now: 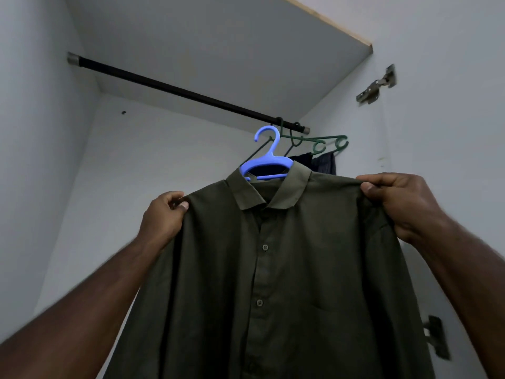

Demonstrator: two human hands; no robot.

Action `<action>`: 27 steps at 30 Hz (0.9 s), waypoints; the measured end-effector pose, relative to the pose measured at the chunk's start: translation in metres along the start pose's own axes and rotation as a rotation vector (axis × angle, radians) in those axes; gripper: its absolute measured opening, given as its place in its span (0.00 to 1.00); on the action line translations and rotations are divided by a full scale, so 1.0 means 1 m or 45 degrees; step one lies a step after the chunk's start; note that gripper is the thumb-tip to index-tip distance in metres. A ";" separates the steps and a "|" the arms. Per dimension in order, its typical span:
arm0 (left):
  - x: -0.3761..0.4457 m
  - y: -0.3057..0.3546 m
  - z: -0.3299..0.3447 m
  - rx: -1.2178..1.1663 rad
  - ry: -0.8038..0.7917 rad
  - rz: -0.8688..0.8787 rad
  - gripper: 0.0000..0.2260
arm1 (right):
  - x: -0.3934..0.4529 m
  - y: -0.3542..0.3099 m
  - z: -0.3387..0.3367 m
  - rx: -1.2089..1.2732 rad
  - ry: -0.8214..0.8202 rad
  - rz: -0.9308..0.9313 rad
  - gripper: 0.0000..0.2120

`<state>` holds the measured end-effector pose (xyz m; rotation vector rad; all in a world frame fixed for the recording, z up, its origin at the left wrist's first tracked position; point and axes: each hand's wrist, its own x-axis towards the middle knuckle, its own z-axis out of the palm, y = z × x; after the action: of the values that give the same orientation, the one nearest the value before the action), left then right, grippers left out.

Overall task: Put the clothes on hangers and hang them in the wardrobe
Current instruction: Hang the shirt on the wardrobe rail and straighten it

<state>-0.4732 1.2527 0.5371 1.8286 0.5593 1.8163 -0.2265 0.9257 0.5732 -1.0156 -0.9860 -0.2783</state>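
Gripping the olive shirt (273, 269) at each shoulder, the left hand (164, 217) and right hand (401, 203) pinch the fabric, keeping it spread on the blue hanger (266, 160), whose hook sits below the wardrobe rod (177, 90), probably for hooking on beside 2 hangers already there.

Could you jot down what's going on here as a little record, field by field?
garment: dark olive shirt, buttoned, on a blue hanger
left hand: pinches one shoulder
right hand: pinches the other shoulder
hanger hook: below the rail, not on it
already hung: dark clothes on green hangers, at the rail's right end
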 end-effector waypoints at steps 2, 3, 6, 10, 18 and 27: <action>0.006 -0.004 0.011 0.102 0.115 0.121 0.16 | 0.023 0.011 0.014 0.000 0.023 -0.018 0.08; 0.007 -0.005 0.019 0.055 0.172 0.177 0.16 | 0.034 0.016 0.021 -0.004 0.035 -0.022 0.08; 0.014 -0.008 0.043 -0.440 0.152 0.174 0.09 | 0.066 0.028 0.042 -0.019 0.065 -0.055 0.07; 0.024 -0.015 0.070 -1.045 -0.257 -0.149 0.12 | 0.104 0.035 0.072 -0.064 0.144 -0.107 0.06; 0.082 -0.032 0.105 -1.125 -0.577 -0.152 0.18 | 0.157 0.041 0.126 -0.160 0.384 -0.225 0.02; 0.132 -0.034 0.131 -1.080 -0.621 -0.041 0.23 | 0.205 0.025 0.165 -0.303 0.575 -0.312 0.05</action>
<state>-0.3371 1.3520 0.6231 1.5227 -0.3270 1.2090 -0.1893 1.1203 0.7480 -0.9865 -0.6713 -0.8077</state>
